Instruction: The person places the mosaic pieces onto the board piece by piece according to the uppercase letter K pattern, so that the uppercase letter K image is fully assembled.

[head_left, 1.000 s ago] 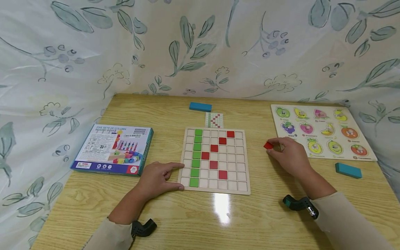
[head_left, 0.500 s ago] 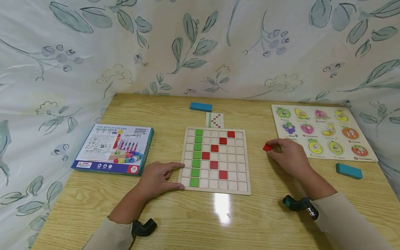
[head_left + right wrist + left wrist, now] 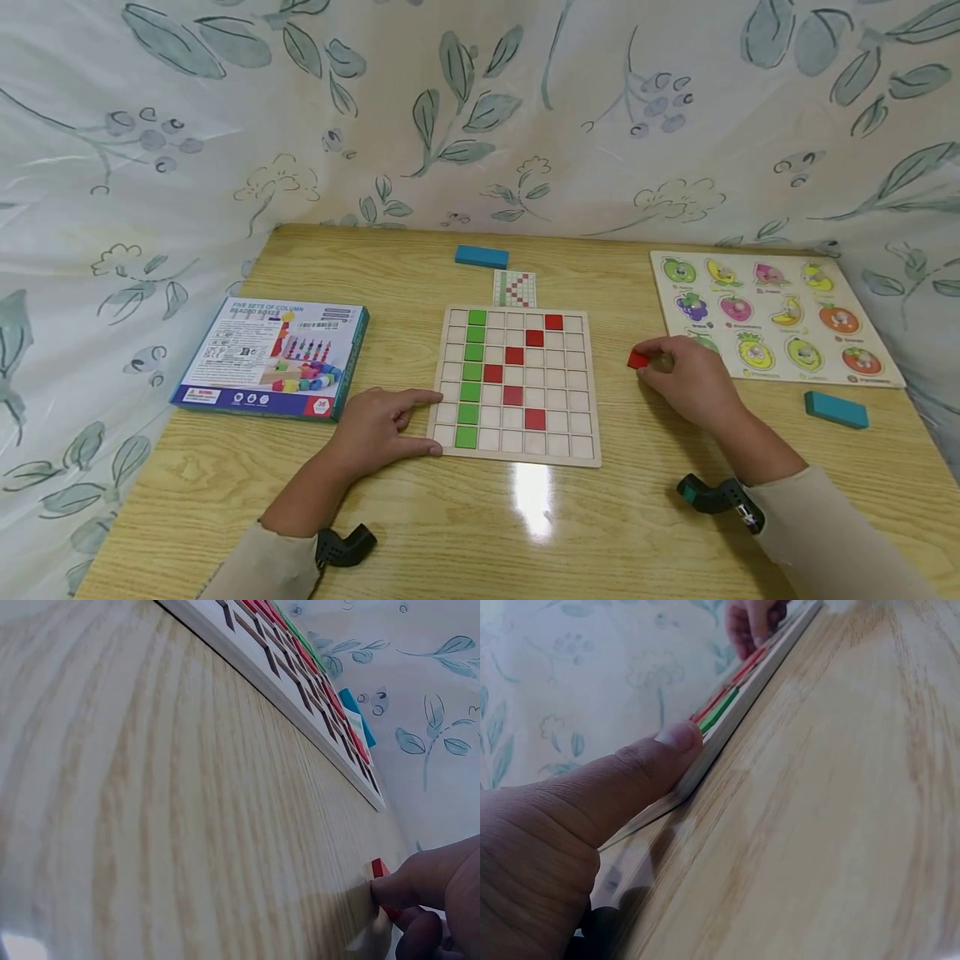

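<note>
A square wooden grid board lies on the table, its second column filled with green tiles and several red tiles set in slanting lines. At its lower left, my left hand reaches thumb and index finger straight out to the edge; in the left wrist view the thumb presses the rim. My right hand pinches a loose red tile between thumb and fingers, right of the board. The right wrist view has this tile close to the tabletop. Just behind the board lies a small pattern card.
A boxed beads set lies at the left. At the right are a fruit puzzle board and a blue block. Another blue block is behind the card. A leaf-patterned curtain backs the table.
My right hand has slid slightly left toward the grid board, with the red tile still pinched. The left hand has stayed in place at the board's edge.
</note>
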`<state>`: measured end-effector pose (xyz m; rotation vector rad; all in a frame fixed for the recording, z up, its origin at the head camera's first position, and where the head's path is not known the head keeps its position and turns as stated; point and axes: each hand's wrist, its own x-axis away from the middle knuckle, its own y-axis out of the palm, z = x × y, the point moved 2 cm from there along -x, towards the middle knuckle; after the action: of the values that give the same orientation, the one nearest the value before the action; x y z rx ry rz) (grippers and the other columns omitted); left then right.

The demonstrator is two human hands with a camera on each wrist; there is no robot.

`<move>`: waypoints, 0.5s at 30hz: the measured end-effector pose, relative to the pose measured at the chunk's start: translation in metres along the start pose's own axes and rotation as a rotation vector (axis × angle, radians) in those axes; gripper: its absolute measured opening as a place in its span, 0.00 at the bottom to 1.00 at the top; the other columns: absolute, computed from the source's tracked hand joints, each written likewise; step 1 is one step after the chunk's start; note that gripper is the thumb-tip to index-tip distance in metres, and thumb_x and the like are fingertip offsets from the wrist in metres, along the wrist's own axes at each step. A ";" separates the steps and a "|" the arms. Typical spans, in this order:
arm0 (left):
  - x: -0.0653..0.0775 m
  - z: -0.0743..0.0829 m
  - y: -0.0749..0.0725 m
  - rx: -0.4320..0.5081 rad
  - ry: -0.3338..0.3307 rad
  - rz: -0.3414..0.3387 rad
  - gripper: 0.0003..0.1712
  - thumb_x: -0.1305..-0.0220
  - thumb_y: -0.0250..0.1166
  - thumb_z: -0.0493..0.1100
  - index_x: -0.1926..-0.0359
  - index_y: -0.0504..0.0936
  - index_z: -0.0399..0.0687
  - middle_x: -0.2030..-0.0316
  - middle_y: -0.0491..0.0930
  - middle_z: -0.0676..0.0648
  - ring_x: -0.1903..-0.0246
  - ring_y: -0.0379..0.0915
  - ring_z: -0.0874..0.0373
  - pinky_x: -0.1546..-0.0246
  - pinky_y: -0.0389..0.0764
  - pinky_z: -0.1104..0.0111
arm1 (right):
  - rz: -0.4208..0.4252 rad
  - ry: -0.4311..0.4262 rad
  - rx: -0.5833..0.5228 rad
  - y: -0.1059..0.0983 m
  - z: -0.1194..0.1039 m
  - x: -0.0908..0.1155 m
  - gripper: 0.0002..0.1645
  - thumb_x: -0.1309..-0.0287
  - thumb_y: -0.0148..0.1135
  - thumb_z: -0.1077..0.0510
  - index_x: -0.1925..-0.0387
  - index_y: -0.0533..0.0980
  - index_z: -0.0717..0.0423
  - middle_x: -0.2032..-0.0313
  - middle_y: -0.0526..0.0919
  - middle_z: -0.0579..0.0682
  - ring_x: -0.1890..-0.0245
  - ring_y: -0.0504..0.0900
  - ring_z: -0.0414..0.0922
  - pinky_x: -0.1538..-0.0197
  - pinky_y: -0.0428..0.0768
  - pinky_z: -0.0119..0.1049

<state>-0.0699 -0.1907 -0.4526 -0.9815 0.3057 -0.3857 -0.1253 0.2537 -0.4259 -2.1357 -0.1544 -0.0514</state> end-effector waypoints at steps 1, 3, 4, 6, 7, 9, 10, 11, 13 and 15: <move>0.000 0.000 0.000 0.000 -0.001 -0.001 0.39 0.50 0.83 0.67 0.38 0.88 0.59 0.82 0.57 0.67 0.79 0.48 0.71 0.69 0.59 0.67 | 0.001 0.001 -0.002 0.000 0.000 0.000 0.20 0.35 0.72 0.61 0.43 0.84 0.62 0.44 0.83 0.66 0.46 0.78 0.60 0.47 0.75 0.55; -0.001 0.000 0.000 0.001 -0.003 -0.003 0.39 0.50 0.83 0.67 0.38 0.88 0.59 0.83 0.57 0.67 0.80 0.48 0.71 0.69 0.59 0.67 | -0.001 0.004 -0.013 0.000 -0.001 0.001 0.20 0.35 0.72 0.61 0.43 0.85 0.61 0.43 0.83 0.65 0.47 0.78 0.60 0.47 0.75 0.54; -0.001 0.000 0.000 0.002 -0.005 -0.003 0.39 0.50 0.83 0.67 0.38 0.88 0.59 0.83 0.57 0.67 0.80 0.48 0.71 0.69 0.59 0.67 | -0.002 0.005 -0.017 0.000 -0.001 0.001 0.20 0.35 0.72 0.61 0.43 0.85 0.61 0.43 0.83 0.66 0.47 0.78 0.59 0.48 0.75 0.54; -0.001 0.000 0.000 0.002 -0.007 -0.004 0.39 0.50 0.83 0.67 0.38 0.88 0.59 0.83 0.56 0.67 0.80 0.47 0.71 0.69 0.59 0.66 | -0.003 0.006 -0.024 0.001 -0.002 0.002 0.20 0.35 0.72 0.61 0.43 0.85 0.61 0.42 0.82 0.66 0.47 0.77 0.60 0.47 0.75 0.54; -0.001 -0.001 0.000 0.002 -0.007 -0.004 0.39 0.50 0.83 0.67 0.38 0.88 0.59 0.83 0.56 0.67 0.80 0.47 0.71 0.69 0.60 0.66 | -0.005 0.006 -0.028 0.001 -0.002 0.003 0.20 0.35 0.72 0.61 0.43 0.85 0.60 0.42 0.82 0.66 0.47 0.77 0.60 0.47 0.75 0.55; -0.001 -0.001 0.000 0.001 -0.009 -0.004 0.39 0.50 0.83 0.67 0.38 0.88 0.60 0.83 0.56 0.67 0.80 0.47 0.71 0.69 0.60 0.66 | -0.007 0.004 -0.036 0.002 -0.001 0.003 0.20 0.35 0.72 0.61 0.42 0.84 0.61 0.41 0.81 0.66 0.46 0.77 0.61 0.46 0.75 0.56; -0.001 -0.001 0.000 0.001 -0.009 -0.003 0.39 0.50 0.83 0.67 0.38 0.88 0.60 0.83 0.56 0.67 0.80 0.47 0.71 0.69 0.60 0.66 | -0.007 0.002 -0.039 0.002 -0.001 0.004 0.20 0.34 0.71 0.61 0.42 0.84 0.60 0.41 0.81 0.66 0.46 0.77 0.61 0.46 0.75 0.56; -0.001 -0.001 0.000 0.000 -0.008 -0.003 0.39 0.50 0.83 0.67 0.38 0.88 0.60 0.83 0.56 0.67 0.80 0.47 0.71 0.69 0.60 0.66 | -0.006 -0.001 -0.040 0.002 -0.001 0.004 0.20 0.34 0.71 0.62 0.42 0.84 0.61 0.41 0.81 0.66 0.46 0.77 0.61 0.47 0.75 0.55; -0.001 -0.001 0.001 0.001 -0.007 -0.005 0.39 0.50 0.83 0.67 0.38 0.88 0.60 0.83 0.56 0.67 0.80 0.47 0.71 0.69 0.60 0.66 | -0.001 -0.008 -0.042 0.003 0.000 0.005 0.19 0.34 0.71 0.62 0.43 0.84 0.61 0.41 0.81 0.66 0.47 0.77 0.60 0.48 0.75 0.54; 0.000 -0.001 0.001 0.000 -0.005 -0.006 0.39 0.50 0.83 0.68 0.38 0.88 0.60 0.83 0.56 0.67 0.80 0.47 0.71 0.69 0.59 0.67 | 0.009 -0.020 -0.044 0.003 0.000 0.006 0.19 0.35 0.71 0.62 0.43 0.84 0.61 0.42 0.82 0.66 0.50 0.77 0.59 0.50 0.74 0.51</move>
<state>-0.0705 -0.1908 -0.4535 -0.9833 0.2978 -0.3887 -0.1185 0.2529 -0.4278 -2.1811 -0.1573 -0.0287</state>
